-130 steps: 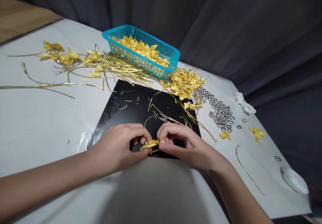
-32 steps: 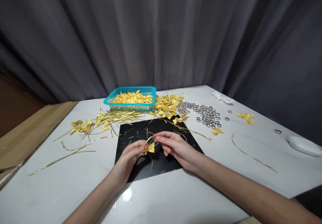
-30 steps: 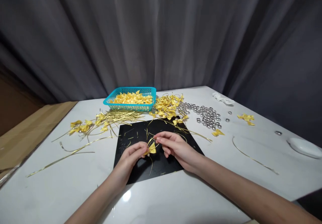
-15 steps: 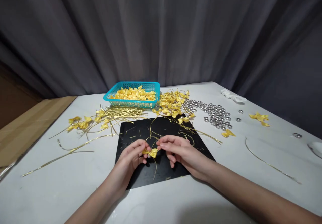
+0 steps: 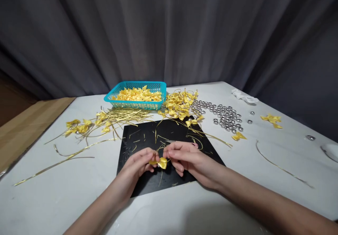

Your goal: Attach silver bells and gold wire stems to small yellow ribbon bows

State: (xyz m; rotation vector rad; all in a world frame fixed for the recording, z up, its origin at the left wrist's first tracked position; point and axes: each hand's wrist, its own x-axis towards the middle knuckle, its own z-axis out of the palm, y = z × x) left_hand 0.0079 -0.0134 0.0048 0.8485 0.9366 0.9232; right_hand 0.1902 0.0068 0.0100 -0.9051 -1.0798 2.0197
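Over the black mat, my left hand pinches a yellow bow at its left side. A small shiny bead shows at the bow's middle, and a thin gold cord hangs below it. My right hand is closed at the fingertips on the gold cord, just right of the bow. A small loop of cord rises between both hands. Partly hidden behind my right hand lie scissors on the mat. Cord scraps are scattered across the mat.
A blue basket of yellow bows stands at the back. Beside it lie gold cords, a pile of corded bows and silver beads. A white cloth is at the back right. Loose cord lies at right.
The cord loop between my fingers looks smaller, and my fingertips are slightly closer together. The bow has turned a little. The scissors blade now shows. The view has shifted slightly.
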